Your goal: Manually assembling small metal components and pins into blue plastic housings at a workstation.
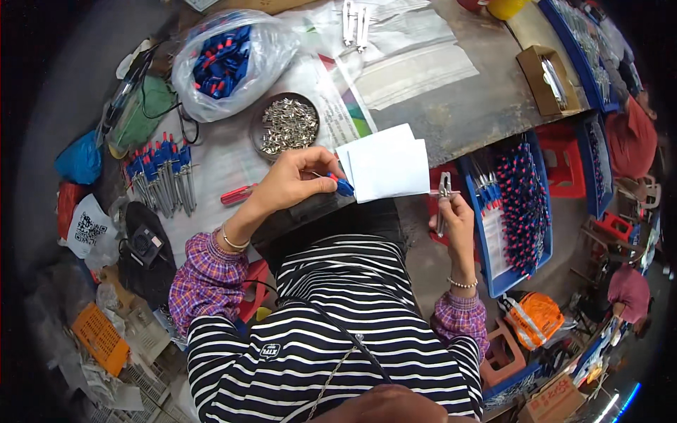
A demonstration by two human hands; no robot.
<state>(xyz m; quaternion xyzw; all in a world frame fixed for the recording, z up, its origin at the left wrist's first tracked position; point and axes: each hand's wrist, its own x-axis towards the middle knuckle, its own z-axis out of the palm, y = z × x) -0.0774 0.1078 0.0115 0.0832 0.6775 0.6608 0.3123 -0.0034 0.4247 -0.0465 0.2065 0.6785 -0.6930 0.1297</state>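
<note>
My left hand (300, 180) pinches a small blue-and-red plastic piece (341, 185) between thumb and fingertips, at the table's near edge. That piece sits beside folded white sheets (388, 166). Off the table edge, my right hand (455, 220) is closed around a silver metal tool (444, 194) whose jaw-like end points up; its exact kind is unclear. Left of my left wrist lies a red-handled tool (238, 194). A round bowl (315, 120) of small metal parts stands just beyond the left hand.
A clear plastic bag (271, 46) holds many blue-and-red pieces. Metal-shafted items with blue-and-red handles (166, 169) lie in a pile at left. At right stands a blue crate (493, 282) of similar items. Farther off are a cardboard box (532, 77) and two silver tools (356, 25).
</note>
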